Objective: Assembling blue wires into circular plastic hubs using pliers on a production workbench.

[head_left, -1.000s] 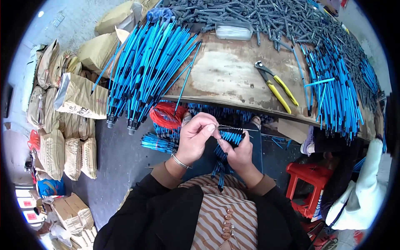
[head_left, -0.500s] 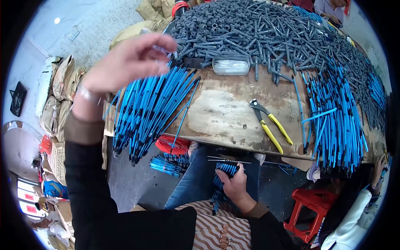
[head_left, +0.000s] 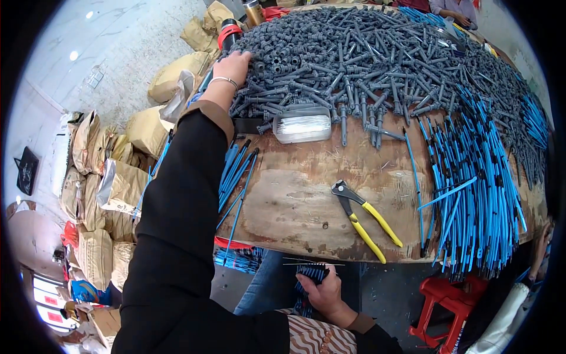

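Note:
My left hand (head_left: pixel 231 68), with a bracelet at its wrist, reaches to the far left edge of a heap of grey plastic tube-like pieces (head_left: pixel 348 59). Its fingers point away and are mostly hidden, so their grip cannot be made out. Just beyond it stands a black bottle (head_left: pixel 230 29) with a red band. Low in front of my lap, my right hand (head_left: pixel 325 293) is closed round a bundle of thin blue tubes with black ends (head_left: pixel 312 272). Thin metal wires lie across the top of that bundle.
Yellow-handled pliers (head_left: pixel 367 221) and a clear box of thin white sticks (head_left: pixel 303 125) lie on the wooden table (head_left: pixel 283 194). Blue tubes (head_left: pixel 477 194) pile at the right; others lie under my left sleeve. A red stool (head_left: pixel 448 307) and paper sacks (head_left: pixel 94 253) flank the table.
My left hand has moved away and come down at the grey heap's far left edge, its arm now covering much of the left blue pile. My right hand keeps its bundle. The view has shifted.

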{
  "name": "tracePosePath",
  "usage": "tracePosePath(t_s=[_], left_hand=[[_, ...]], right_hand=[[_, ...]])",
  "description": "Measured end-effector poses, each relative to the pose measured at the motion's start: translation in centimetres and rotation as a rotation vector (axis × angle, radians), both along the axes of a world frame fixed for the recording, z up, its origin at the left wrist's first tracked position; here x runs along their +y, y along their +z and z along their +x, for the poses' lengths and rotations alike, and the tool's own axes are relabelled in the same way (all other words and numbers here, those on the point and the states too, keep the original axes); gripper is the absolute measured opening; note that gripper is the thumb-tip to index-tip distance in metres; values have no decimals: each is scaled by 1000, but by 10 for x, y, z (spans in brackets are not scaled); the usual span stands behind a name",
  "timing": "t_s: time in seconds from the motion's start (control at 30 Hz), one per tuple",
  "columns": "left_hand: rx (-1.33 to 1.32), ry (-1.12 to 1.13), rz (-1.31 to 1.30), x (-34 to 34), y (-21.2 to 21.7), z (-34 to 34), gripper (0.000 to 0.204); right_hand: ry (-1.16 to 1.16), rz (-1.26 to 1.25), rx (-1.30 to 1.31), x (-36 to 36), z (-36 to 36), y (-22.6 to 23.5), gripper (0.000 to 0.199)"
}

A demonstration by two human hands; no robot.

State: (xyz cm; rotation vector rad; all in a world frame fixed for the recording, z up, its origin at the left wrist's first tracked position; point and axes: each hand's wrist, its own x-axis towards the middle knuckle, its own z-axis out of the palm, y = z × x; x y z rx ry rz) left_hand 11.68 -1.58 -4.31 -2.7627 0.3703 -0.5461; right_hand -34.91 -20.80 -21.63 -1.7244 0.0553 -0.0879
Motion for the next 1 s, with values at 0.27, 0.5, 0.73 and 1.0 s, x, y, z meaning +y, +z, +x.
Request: tracePosePath(t_s=[0.27,0.5,0.73,1.0], left_hand=[[35,-52,-688,-29,126,-123,27],[733,-569,-1801,-19,94,-297,29],[1027,-315,-2132,3,-50,-420,25],[968,-194,-2292,7,-79,-436,25]], right_hand=[[30,-57,-149,13,-16,7,48],[50,-34,-114,21,-38,21,49],[25,-91,-38,23,-49,33,45],[89,-144,1,34,-35,27,55]])
